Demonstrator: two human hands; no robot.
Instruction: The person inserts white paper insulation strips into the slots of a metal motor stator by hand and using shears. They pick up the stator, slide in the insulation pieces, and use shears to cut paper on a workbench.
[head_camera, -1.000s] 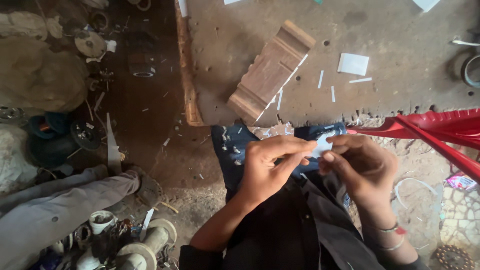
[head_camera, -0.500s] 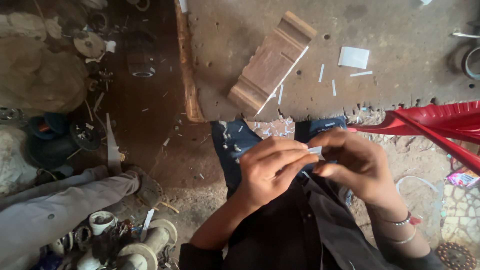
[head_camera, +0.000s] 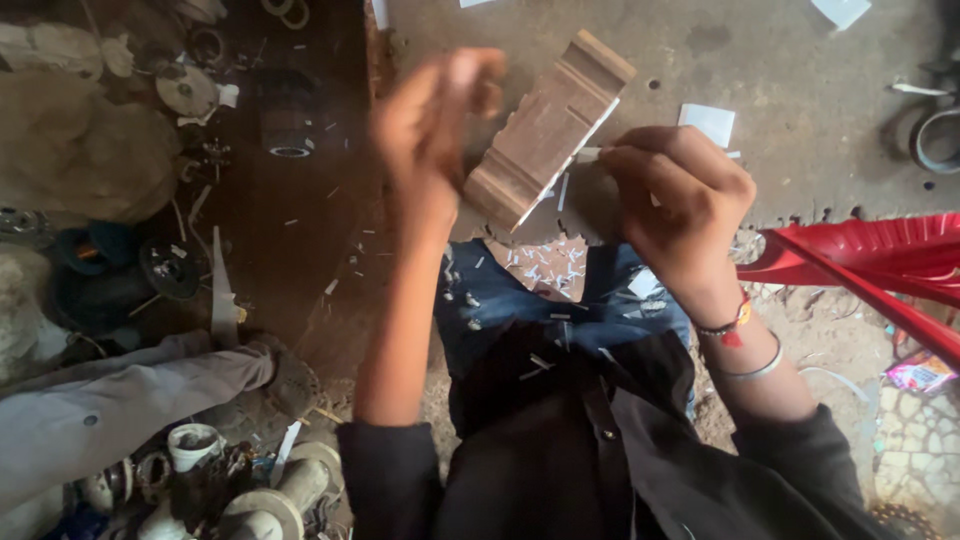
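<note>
1. Paper strip, small and white, sits pinched in your right hand above the table edge; most of it is hidden behind your fingers.
2. Your left hand is motion-blurred, so you cannot tell whether it grips anything.
3. Half a second ago both hands met low over your lap; now your left has lifted beside the wooden block, and your right has risen, fingers curled closed on the strip.

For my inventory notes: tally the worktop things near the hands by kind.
Stepped brown wooden block: 1
White paper rectangle lying flat on the grey worktop: 1
Small white strip pinched in the right hand: 1
Total: 3
</note>
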